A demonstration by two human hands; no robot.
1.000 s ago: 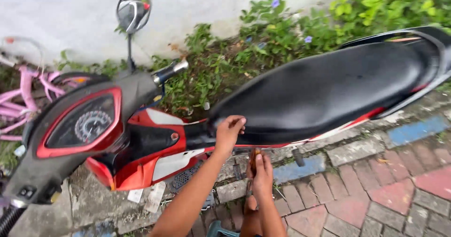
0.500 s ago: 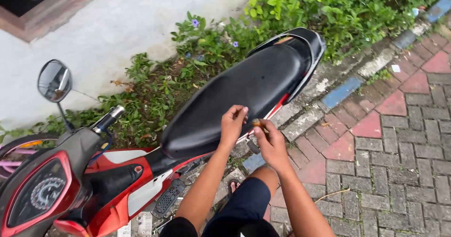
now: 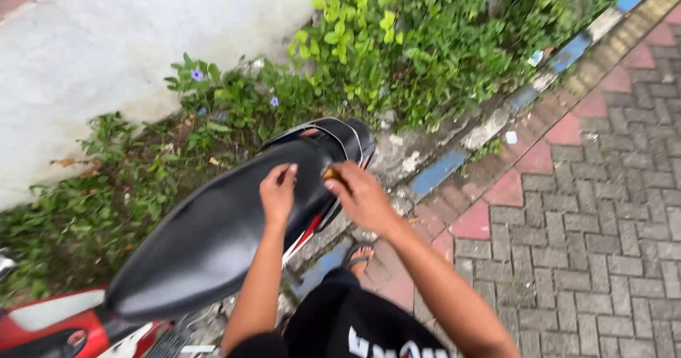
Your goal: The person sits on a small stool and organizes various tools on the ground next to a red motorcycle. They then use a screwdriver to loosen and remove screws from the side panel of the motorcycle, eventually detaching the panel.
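Observation:
A red and white scooter stands along a planted strip, its long black seat [image 3: 206, 237] running from lower left to the tail [image 3: 340, 134]. My left hand [image 3: 278, 193] lies palm down on the rear part of the seat, fingers together. My right hand [image 3: 362, 196] hovers at the seat's right edge and pinches a small brownish object [image 3: 330, 174] between its fingertips; I cannot tell what it is. My foot in a sandal [image 3: 358, 255] is on the paving below.
A white wall [image 3: 142, 31] rises behind green plants [image 3: 425, 46] with small purple flowers. Grey and red brick paving [image 3: 589, 216] spreads to the right, edged by a blue and white kerb [image 3: 440, 170]. The scooter's red front panel [image 3: 57, 326] is at lower left.
My view has swung toward the scooter's tail; the mirror and dashboard have left the frame. Both hands have slid rearward along the seat.

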